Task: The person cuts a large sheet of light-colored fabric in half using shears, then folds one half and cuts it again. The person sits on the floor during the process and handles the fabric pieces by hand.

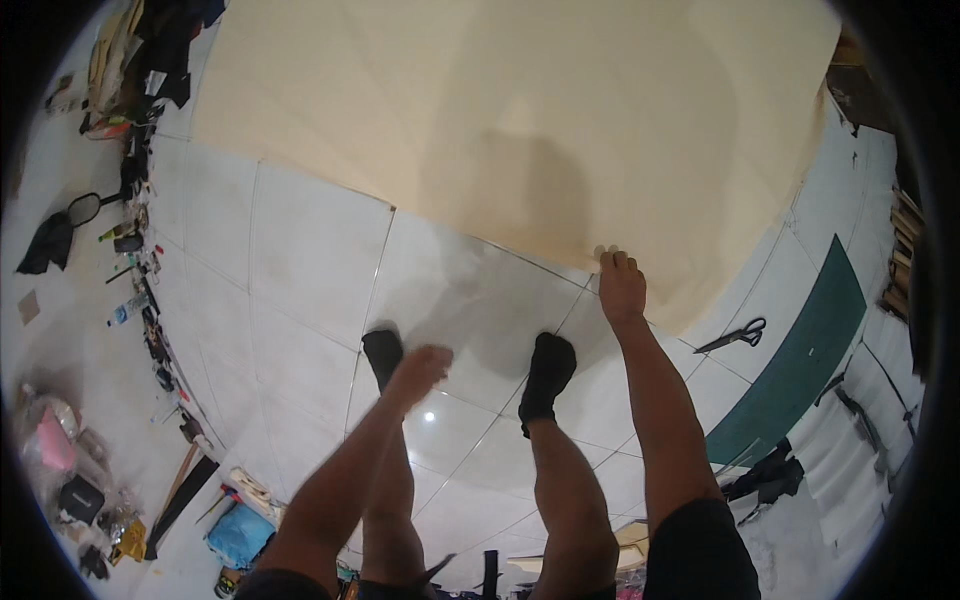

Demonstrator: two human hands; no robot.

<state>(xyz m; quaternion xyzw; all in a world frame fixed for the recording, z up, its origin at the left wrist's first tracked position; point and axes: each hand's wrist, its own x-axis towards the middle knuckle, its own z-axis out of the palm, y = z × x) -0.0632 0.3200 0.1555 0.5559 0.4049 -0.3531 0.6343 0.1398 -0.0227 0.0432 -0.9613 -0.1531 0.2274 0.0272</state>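
A large cream sheet (330, 90), fabric or paper, is spread over the tiled floor in front of me. At its near edge, right of centre, my right hand (622, 285) has its fingers bent and closed on the border of the sheet. My left hand (424, 372) hangs above the tiles, short of the sheet and close to my left foot in a black sock (382, 352). Motion smears its fingers, and nothing shows in it. Black-handled scissors (735, 335) lie on the floor to the right of the sheet.
A green cutting mat (790, 365) lies at the right beside the scissors. Along the left wall runs clutter, with a bottle (128, 310) and a blue plastic bag (240, 533). My right foot in a black sock (548, 375) stands below the sheet's edge.
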